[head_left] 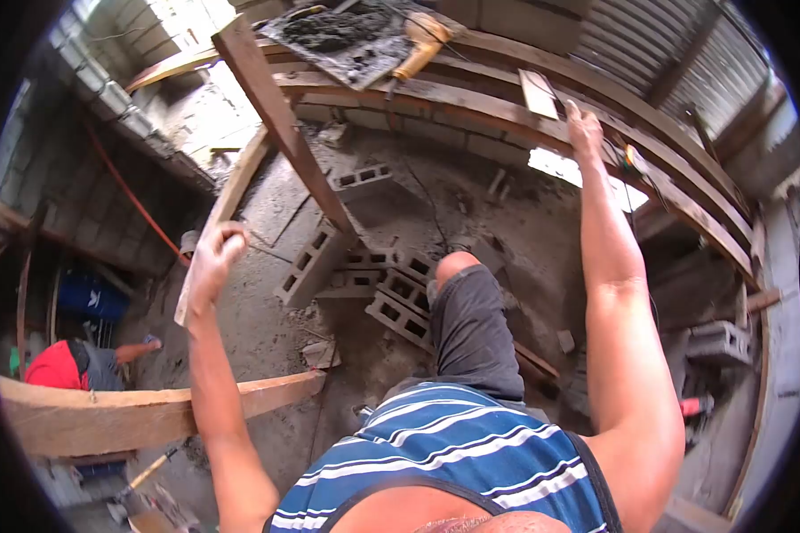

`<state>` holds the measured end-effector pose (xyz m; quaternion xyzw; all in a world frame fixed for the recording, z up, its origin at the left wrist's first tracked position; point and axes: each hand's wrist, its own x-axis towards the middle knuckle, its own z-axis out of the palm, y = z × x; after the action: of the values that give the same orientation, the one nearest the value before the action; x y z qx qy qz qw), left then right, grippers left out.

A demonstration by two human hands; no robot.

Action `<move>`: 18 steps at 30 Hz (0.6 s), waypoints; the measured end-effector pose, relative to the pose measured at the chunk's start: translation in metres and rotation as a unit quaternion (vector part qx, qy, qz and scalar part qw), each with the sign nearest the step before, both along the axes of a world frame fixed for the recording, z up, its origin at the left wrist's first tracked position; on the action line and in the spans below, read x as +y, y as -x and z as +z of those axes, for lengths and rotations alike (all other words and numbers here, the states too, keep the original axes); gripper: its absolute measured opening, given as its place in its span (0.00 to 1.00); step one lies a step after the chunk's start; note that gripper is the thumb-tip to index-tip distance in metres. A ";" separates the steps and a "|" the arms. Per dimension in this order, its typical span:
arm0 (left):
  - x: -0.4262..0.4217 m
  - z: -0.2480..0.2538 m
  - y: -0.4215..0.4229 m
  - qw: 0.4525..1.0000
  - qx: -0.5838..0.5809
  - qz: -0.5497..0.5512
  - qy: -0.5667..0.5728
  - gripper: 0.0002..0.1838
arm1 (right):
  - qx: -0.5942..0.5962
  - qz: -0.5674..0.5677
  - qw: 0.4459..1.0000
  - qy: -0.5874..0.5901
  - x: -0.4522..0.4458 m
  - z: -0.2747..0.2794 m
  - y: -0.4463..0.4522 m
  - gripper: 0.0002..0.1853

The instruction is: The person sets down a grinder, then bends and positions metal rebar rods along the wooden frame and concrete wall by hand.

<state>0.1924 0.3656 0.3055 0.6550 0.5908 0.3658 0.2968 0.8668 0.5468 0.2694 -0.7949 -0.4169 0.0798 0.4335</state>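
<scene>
My left hand (215,258) is closed, its fingers curled against a pale wooden plank (235,185) that slants down on the left. The palm side is partly hidden. On the right, my right hand (584,131) reaches far forward and grips a long wooden beam (480,105); its fingertips are hard to make out. Just left of those fingers, a short pale board (538,94) lies across the beams. Between my arms stands a tilted brown timber post (280,115). One bent knee in dark shorts (478,324) shows below.
Hollow concrete blocks (403,298) are piled on the floor below. A yellow power drill (420,46) lies beside a mortar-covered board (338,40). A thick timber (107,416) crosses under my left arm. A person in red (58,364) is lower left. A hammer (142,480) lies nearby.
</scene>
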 end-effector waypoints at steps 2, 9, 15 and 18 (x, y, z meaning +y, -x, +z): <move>0.034 0.063 -0.012 1.000 0.016 0.010 -0.023 0.07 | -0.010 -0.022 0.999 0.040 0.023 -0.011 -0.005 0.44; 0.235 0.176 -0.029 0.948 0.259 -0.031 -0.183 0.17 | -0.068 0.008 0.997 0.031 0.050 -0.034 -0.011 0.43; 0.489 0.227 0.059 0.790 0.556 0.078 -0.247 0.35 | 0.008 0.042 0.995 -0.086 0.057 -0.064 -0.019 0.25; 0.600 0.208 0.163 0.883 0.458 -0.002 -0.101 0.38 | -0.085 0.057 0.988 -0.113 0.061 -0.071 -0.032 0.13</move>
<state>0.0293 0.9659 0.5139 0.7769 0.6198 0.0823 -0.0739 0.8990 0.6075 0.1981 -0.7196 -0.5036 -0.0114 0.4780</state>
